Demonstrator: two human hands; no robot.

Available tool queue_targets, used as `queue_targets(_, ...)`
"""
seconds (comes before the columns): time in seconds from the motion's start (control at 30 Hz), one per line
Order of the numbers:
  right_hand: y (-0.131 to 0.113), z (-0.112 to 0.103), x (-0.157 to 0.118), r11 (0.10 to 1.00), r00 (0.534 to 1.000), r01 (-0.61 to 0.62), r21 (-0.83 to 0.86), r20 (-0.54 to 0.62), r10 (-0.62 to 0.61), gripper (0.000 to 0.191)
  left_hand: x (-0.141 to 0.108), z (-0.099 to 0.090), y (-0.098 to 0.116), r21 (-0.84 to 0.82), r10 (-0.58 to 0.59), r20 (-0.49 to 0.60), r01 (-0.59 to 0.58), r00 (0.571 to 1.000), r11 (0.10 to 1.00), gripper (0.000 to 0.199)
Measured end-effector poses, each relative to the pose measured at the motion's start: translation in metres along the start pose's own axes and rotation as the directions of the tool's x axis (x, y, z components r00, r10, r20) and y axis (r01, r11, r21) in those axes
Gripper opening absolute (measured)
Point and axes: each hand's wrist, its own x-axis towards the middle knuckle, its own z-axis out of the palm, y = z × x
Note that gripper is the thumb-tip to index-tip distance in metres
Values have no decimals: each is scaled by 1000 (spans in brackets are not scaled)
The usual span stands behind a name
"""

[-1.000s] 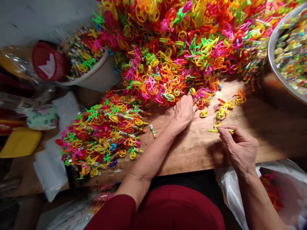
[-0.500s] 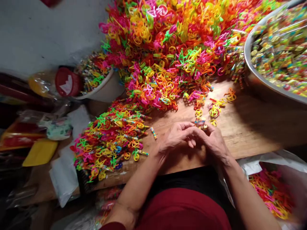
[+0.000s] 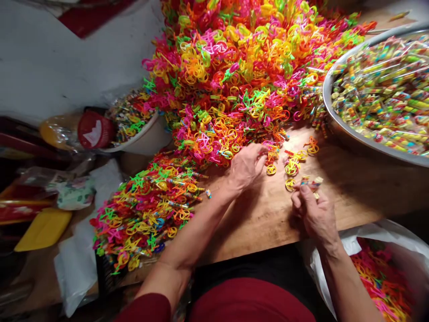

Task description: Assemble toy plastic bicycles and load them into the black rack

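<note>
My left hand (image 3: 246, 165) reaches to the front edge of a heap of small plastic toy bicycles (image 3: 231, 89) in bright colours. Its fingers are bent together at an orange-red piece (image 3: 273, 153); what lies between the fingertips is hidden. Closer to the table's front edge, my right hand (image 3: 315, 212) is closed around several small wrapped candy tubes (image 3: 315, 182), whose printed ends stick out past thumb and fingers. Just beyond it, loose yellow toy bicycles (image 3: 292, 166) lie on the wooden table (image 3: 241, 228).
A metal basin (image 3: 330, 105) full of candy tubes stands at the right. Toys with tubes attached form a pile (image 3: 150, 205) at the left. Behind it is a white tub (image 3: 152, 138). A white bag (image 3: 395, 230) holding plastic pieces is below the table's right edge.
My hands were together over the table and have parted. The left moved up to the heap's edge; the right drew aside with the candy tubes. The view has shifted a little.
</note>
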Motion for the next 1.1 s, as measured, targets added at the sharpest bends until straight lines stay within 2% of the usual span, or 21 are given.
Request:
queue_targets(0.03,4,0,-1,999,1000,-21,-25,19,22,40,13,2,1,173,101,-35,-94,994,981,32)
queue_targets(0.07,9,0,-2,999,998,-39,-38,40,41,41,24,6,3,306,169,-16,-156,986,939,38)
queue_targets(0.13,17,-1,-4,998,995,-50,-43,80,53,41,40,11,5,479,208,75,-218,975,850,40)
queue_targets(0.23,20,-4,-4,998,992,-36,-52,118,42,38,49,12,0,601,191,145,-240,971,763,27)
queue_targets(0.3,17,-6,-3,996,990,-32,-84,135,43,36,45,9,-11,609,185,170,-250,968,753,24)
queue_targets(0.4,13,-7,-2,987,989,6,-163,150,19,35,31,2,-34,549,221,167,-277,961,789,25)
queue_targets(0.5,13,-6,-3,977,988,42,-210,157,-8,34,9,-4,-49,475,307,-20,-261,952,841,33)
queue_targets(0.57,15,-5,-3,976,988,43,-215,157,-9,34,-7,-8,-48,419,301,-98,-235,949,877,34)
queue_targets(0.63,18,-4,-2,978,987,27,-207,162,7,38,-21,-9,-38,406,221,-50,-182,974,895,30)
queue_targets(0.7,21,-4,-1,970,987,23,-242,157,15,40,-30,-6,-25,449,61,28,-67,998,891,30)
queue_targets(0.77,23,-4,0,941,990,53,-334,144,-5,37,-34,-1,-15,495,-82,54,44,995,868,29)
queue_targets(0.8,24,-5,-1,917,989,81,-390,148,-25,36,-34,2,-14,494,-116,52,75,992,866,28)
queue_targets(0.97,19,-13,-9,836,984,138,-531,173,-53,37,-33,5,-24,167,-136,-64,145,989,975,8)
queue_targets(1.03,17,-12,-9,834,986,136,-535,157,-60,39,-36,0,-28,46,-183,-105,189,977,981,7)
queue_targets(1.1,16,-5,-5,829,981,166,-534,170,-87,38,-40,-7,-29,-223,-277,-88,252,957,942,14)
